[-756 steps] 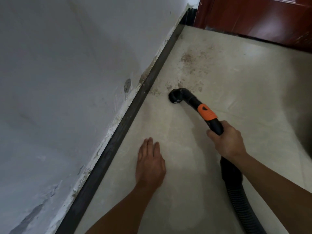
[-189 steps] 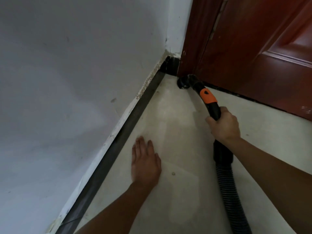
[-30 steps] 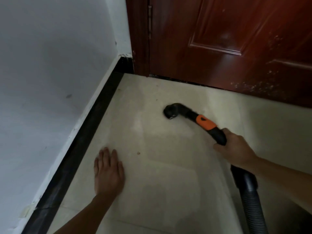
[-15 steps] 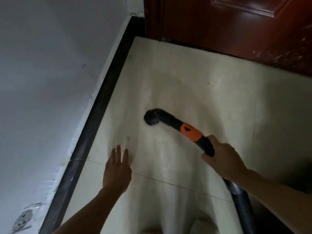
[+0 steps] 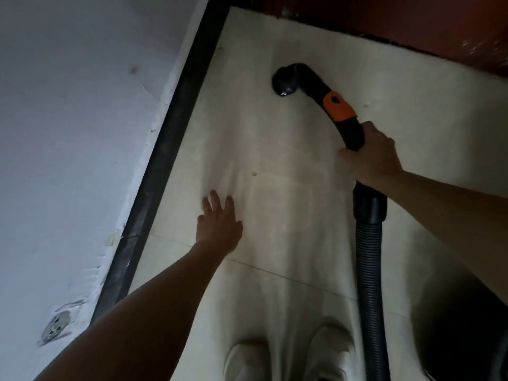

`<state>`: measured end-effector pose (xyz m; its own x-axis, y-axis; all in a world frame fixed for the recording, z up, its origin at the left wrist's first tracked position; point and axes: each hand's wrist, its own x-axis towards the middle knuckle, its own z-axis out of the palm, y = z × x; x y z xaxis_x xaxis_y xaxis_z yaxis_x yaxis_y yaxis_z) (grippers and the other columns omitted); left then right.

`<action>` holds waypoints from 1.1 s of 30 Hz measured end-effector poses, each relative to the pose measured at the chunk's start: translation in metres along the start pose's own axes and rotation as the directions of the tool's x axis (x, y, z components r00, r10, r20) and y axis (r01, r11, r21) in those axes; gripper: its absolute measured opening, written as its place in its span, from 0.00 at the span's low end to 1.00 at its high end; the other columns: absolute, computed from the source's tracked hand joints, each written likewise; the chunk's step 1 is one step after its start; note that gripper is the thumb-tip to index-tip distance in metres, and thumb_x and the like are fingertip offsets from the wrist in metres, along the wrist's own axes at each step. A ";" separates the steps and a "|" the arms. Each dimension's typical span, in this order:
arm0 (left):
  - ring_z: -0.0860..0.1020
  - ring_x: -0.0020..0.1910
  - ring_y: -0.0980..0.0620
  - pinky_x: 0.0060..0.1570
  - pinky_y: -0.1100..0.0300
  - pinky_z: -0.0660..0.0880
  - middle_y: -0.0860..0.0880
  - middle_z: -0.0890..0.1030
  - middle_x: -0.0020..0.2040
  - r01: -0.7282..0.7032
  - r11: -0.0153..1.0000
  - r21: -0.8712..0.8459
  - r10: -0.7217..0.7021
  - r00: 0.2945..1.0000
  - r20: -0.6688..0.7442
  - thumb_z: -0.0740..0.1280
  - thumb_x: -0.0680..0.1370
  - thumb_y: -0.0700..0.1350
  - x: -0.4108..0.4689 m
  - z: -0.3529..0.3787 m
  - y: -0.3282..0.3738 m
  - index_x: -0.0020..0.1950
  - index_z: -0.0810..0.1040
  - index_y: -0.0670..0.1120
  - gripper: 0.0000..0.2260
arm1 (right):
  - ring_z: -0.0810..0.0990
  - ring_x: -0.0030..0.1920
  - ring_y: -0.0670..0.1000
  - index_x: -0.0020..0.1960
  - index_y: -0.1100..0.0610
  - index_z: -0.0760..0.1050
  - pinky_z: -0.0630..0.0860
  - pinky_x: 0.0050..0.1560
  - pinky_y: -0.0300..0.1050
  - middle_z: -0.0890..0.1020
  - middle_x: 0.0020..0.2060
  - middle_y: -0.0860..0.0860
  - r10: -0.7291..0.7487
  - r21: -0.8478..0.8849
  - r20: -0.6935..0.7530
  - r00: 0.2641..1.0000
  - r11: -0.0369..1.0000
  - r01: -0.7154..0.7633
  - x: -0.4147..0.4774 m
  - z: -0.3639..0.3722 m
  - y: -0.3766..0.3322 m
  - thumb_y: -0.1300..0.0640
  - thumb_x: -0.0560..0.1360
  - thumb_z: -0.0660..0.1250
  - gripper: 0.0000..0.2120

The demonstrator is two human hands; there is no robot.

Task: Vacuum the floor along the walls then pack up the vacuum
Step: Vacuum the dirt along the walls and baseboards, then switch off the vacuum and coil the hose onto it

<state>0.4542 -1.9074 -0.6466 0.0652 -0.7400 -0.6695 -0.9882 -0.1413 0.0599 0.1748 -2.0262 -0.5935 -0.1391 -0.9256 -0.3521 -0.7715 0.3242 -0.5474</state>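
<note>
Looks down on a pale tiled floor (image 5: pixel 275 243) in a room corner. Grips a black curved plastic vacuum wand (image 5: pixel 312 79) with an orange collar in the right hand (image 5: pixel 371 158), right of centre, fingers wrapped round the tube just below the collar. Points its round nozzle (image 5: pixel 284 82) down at the tile, upper centre, well apart from the dark skirting strip (image 5: pixel 170 133) at left. Runs the wand's long axis from that hand up and leftward. Keeps nothing in the left hand (image 5: pixel 220 221), lower centre, fingers straight and spread; cannot tell whether touching tile. Probably calls for a leftward sweep toward the skirting.
</note>
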 end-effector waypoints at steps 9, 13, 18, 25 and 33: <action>0.76 0.60 0.46 0.59 0.52 0.73 0.45 0.78 0.61 -0.020 0.970 -0.243 0.052 0.991 0.125 0.60 0.80 0.51 -0.116 -0.087 0.036 0.66 0.72 0.45 0.17 | 0.81 0.29 0.54 0.48 0.54 0.71 0.74 0.27 0.42 0.79 0.34 0.54 0.216 0.040 0.255 0.943 0.972 -0.233 -0.162 -0.080 -0.008 0.59 0.71 0.71 0.10; 0.78 0.57 0.46 0.58 0.53 0.74 0.45 0.82 0.57 0.044 0.874 -0.483 0.018 0.992 0.123 0.59 0.81 0.55 -0.168 -0.154 0.079 0.60 0.78 0.43 0.19 | 0.79 0.27 0.47 0.43 0.50 0.68 0.68 0.24 0.34 0.77 0.30 0.49 0.276 0.052 0.253 0.927 0.953 -0.298 -0.233 -0.138 -0.029 0.59 0.70 0.72 0.12; 0.81 0.49 0.47 0.56 0.50 0.75 0.46 0.84 0.45 0.273 0.518 -0.810 -0.048 0.955 0.291 0.57 0.81 0.59 -0.235 -0.242 0.148 0.45 0.76 0.48 0.17 | 0.80 0.36 0.56 0.51 0.53 0.68 0.73 0.35 0.47 0.78 0.34 0.49 0.223 -0.067 0.241 0.945 0.975 -0.213 -0.307 -0.211 -0.069 0.52 0.71 0.69 0.13; 0.81 0.47 0.42 0.43 0.47 0.80 0.41 0.81 0.50 0.518 0.014 -0.856 -0.045 0.855 0.517 0.65 0.78 0.55 -0.328 -0.312 0.213 0.61 0.72 0.43 0.19 | 0.81 0.38 0.57 0.54 0.49 0.68 0.71 0.34 0.46 0.79 0.35 0.50 0.230 0.009 0.169 0.958 0.972 -0.234 -0.394 -0.276 -0.120 0.48 0.67 0.61 0.17; 0.82 0.30 0.45 0.28 0.53 0.80 0.39 0.79 0.49 0.405 0.125 -0.906 0.084 0.905 0.416 0.63 0.78 0.60 -0.393 -0.374 0.261 0.60 0.70 0.43 0.22 | 0.81 0.41 0.45 0.56 0.38 0.70 0.76 0.45 0.43 0.83 0.41 0.39 0.596 0.383 0.043 0.802 0.731 -0.564 -0.500 -0.302 -0.135 0.36 0.58 0.71 0.28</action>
<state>0.2229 -1.8993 -0.0904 -0.0821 -0.4084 -0.9091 0.0288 -0.9128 0.4074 0.1608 -1.6662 -0.1141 -0.5444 -0.5404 -0.6416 -0.2479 0.8343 -0.4924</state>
